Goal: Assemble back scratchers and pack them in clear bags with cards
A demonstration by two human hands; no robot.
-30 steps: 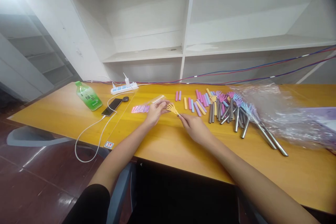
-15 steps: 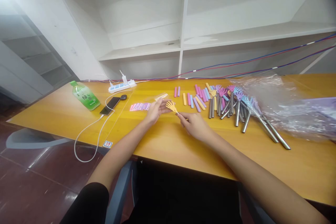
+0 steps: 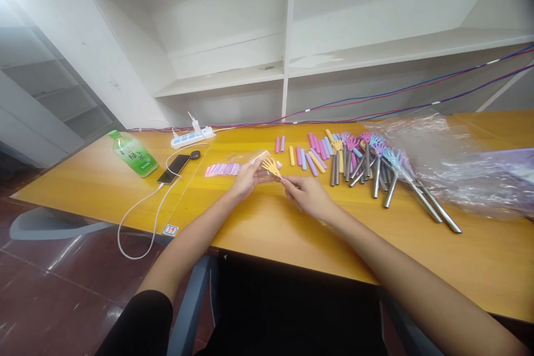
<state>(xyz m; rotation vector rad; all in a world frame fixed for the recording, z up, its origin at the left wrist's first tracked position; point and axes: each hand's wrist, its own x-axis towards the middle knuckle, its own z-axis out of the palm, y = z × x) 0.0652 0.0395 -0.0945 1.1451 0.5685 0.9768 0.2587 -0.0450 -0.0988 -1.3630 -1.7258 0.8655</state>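
Note:
A yellow back scratcher with a hand-shaped head is pinched near its lower end by my right hand. Its splayed prongs point up and left, close to the fingers of my left hand. The left fingers grip a small clear plastic bag, which shows behind the scratcher's head. Whether the prongs are inside the bag or in front of it I cannot tell. Left of that hand, printed pink and purple cards lie fanned in a row.
Coloured grip sleeves and a pile of metal-handled back scratchers lie to the right, beside a large crumpled plastic bag. On the left are a green tea bottle, a phone with a white cable, and a power strip.
The clear bag has risen beside my left fingers and now spreads behind the scratcher's head. My right hand has shifted slightly left with the scratcher. The view has tilted a little.

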